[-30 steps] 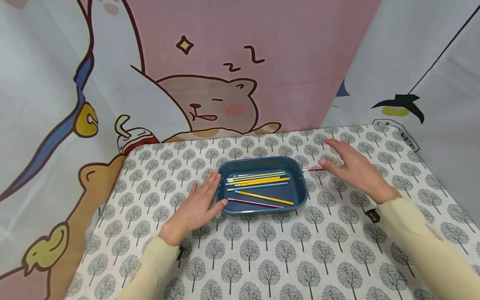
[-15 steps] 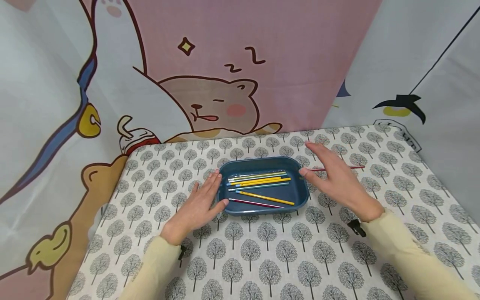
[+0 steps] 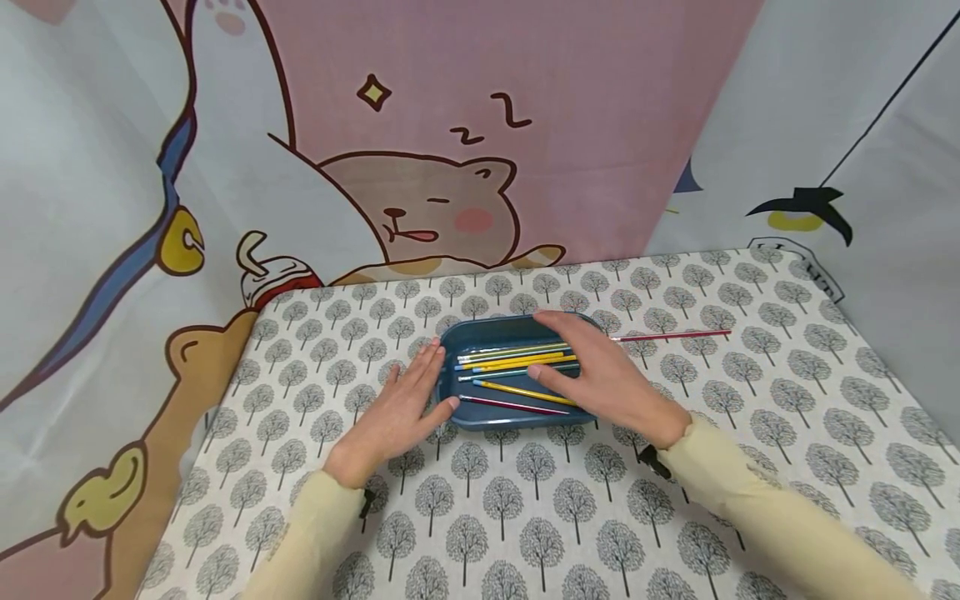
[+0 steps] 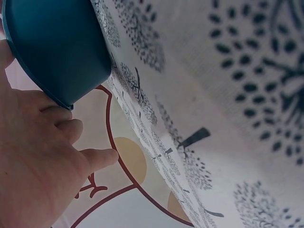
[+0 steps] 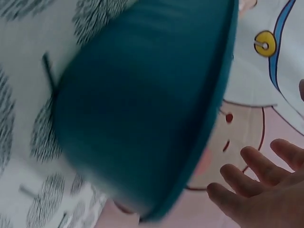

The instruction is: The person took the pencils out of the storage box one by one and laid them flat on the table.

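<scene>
A dark blue rectangular plastic bin (image 3: 491,423) stands on the cloth with several pencils lying in it. Among them are a yellow pencil (image 3: 521,392) and a dark red pencil (image 3: 513,405) near the front wall. My left hand (image 3: 393,417) rests against the bin's left rim, fingers extended. My right hand (image 3: 600,379) hovers over the bin's right part, fingers spread and holding nothing; it hides that end and some pencil tips. The right wrist view shows this hand (image 5: 266,190) above the rim. Another dark red pencil (image 3: 675,336) lies on the cloth right of the bin.
A white cloth (image 3: 540,517) printed with grey trees covers the table. Behind it hangs a pink curtain (image 3: 600,125) with a sleeping cartoon bear, and pale fabric (image 3: 900,208) hangs at the right.
My right hand has moved left, from beside the dark red pencil on the cloth to above the bin, leaving that pencil uncovered. The left hand has stayed at the left rim.
</scene>
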`<state>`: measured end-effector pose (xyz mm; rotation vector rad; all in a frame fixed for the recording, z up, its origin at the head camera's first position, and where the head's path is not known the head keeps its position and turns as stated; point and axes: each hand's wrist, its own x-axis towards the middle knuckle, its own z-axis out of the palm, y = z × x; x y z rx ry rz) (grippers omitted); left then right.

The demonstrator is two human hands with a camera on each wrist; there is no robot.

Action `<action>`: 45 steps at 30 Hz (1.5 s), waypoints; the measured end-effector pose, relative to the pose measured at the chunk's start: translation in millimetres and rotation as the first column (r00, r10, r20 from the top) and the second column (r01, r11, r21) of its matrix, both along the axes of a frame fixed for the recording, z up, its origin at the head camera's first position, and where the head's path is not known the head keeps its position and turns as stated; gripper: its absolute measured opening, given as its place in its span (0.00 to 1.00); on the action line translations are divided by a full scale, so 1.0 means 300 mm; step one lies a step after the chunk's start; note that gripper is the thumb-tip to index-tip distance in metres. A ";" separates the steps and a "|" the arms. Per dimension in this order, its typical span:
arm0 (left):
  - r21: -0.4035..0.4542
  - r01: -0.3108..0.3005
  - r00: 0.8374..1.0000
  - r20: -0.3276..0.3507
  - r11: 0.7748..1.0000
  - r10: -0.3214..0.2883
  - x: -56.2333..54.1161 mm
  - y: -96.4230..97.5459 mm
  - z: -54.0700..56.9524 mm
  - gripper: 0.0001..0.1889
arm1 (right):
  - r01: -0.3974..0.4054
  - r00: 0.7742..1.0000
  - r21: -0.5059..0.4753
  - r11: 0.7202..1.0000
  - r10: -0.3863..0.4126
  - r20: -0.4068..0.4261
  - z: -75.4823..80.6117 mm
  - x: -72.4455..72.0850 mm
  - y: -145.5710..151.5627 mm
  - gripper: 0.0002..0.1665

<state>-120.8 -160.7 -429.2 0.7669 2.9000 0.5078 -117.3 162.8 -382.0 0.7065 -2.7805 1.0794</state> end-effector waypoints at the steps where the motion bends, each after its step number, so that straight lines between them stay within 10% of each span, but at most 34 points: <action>1: 0.001 0.001 1.000 0.000 1.000 -0.001 -0.001 0.000 0.000 0.44 | -0.008 1.000 -0.001 1.000 0.008 0.003 -0.004 -0.002 -0.015 0.46; 45: -0.011 0.017 1.000 -0.014 1.000 -0.017 -0.007 -0.005 -0.010 0.43 | -0.292 0.941 0.123 0.949 0.262 0.213 -0.141 -0.112 -0.214 0.18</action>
